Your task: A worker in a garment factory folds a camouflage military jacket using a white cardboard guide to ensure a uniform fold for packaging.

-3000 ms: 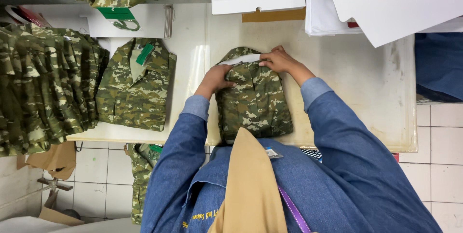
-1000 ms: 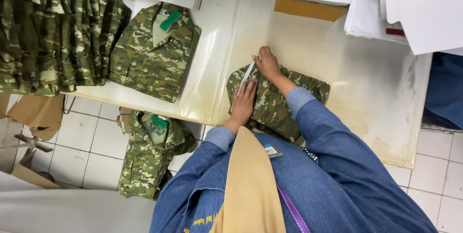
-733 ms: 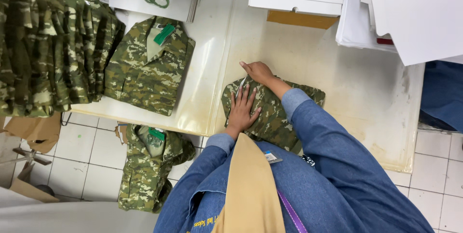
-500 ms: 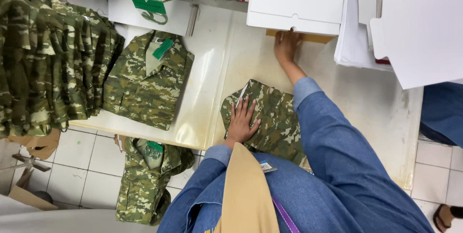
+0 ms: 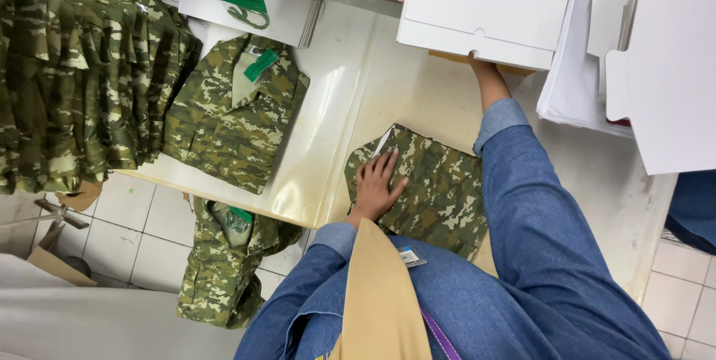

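Surface: pale, worn worktable (image 5: pixel 350 106), seen from above, with white floor tiles (image 5: pixel 142 233) below its near-left edge.
Left hand (image 5: pixel 377 185): fingers spread flat, palm pressed down on the left part of the folded camouflage shirt (image 5: pixel 432 188).
Folded camouflage shirt: lies on the table just in front of the person, a white strip showing at its far-left corner.
Right hand (image 5: pixel 477 62): reached to the far side, mostly hidden under the edge of the white cardboard sheet (image 5: pixel 488 6); cannot tell whether its fingers grip anything.
Second folded shirt (image 5: pixel 235 114): left of the first, well apart, with a green tag at the collar.
Shirt stack (image 5: pixel 82 84): far left, many camouflage pieces.
Floor: another camouflage garment (image 5: pixel 220 267) lies crumpled beside the table.
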